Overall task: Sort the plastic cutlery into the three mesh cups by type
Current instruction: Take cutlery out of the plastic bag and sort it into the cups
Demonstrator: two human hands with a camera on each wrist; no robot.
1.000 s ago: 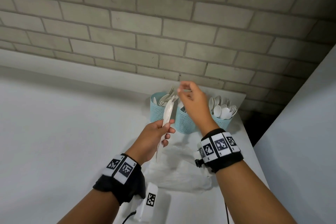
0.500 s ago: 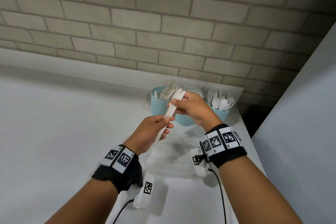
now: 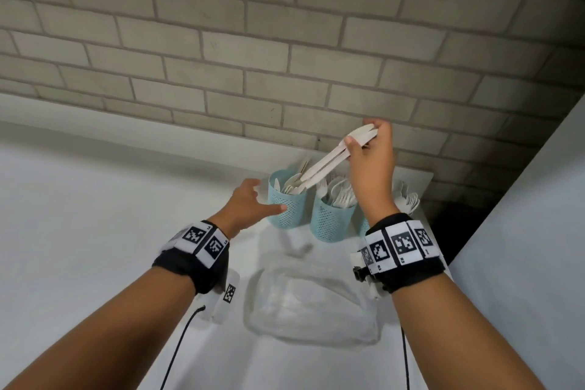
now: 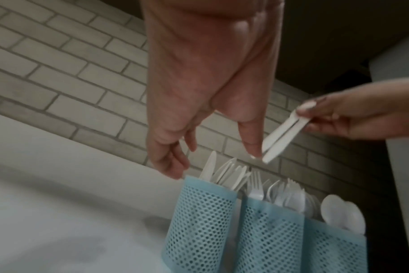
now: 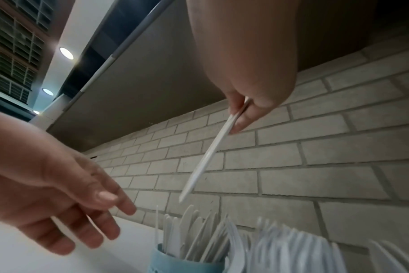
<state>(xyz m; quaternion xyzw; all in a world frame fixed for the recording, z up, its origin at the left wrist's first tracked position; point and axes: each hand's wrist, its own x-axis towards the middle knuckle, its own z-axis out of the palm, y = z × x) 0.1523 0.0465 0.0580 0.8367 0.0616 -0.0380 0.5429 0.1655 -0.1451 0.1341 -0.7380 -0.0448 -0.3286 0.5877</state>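
Three blue mesh cups stand in a row by the brick wall: the left cup holds knives, the middle cup forks, the right cup spoons. In the head view my right arm mostly hides the right cup. My right hand pinches two white plastic knives by their blades. Their handles slant down-left, ending just above the left cup. My left hand holds nothing, fingers spread beside the left cup, thumb tip at its wall.
A clear plastic bag lies on the white table in front of the cups. A small white device with a marker and cable sits near my left wrist. A white partition bounds the right; the brick wall is close behind.
Both hands held the knives half a second ago. My left hand has let go and moved to the left cup; my right hand has lifted the knives up and right over the cups.
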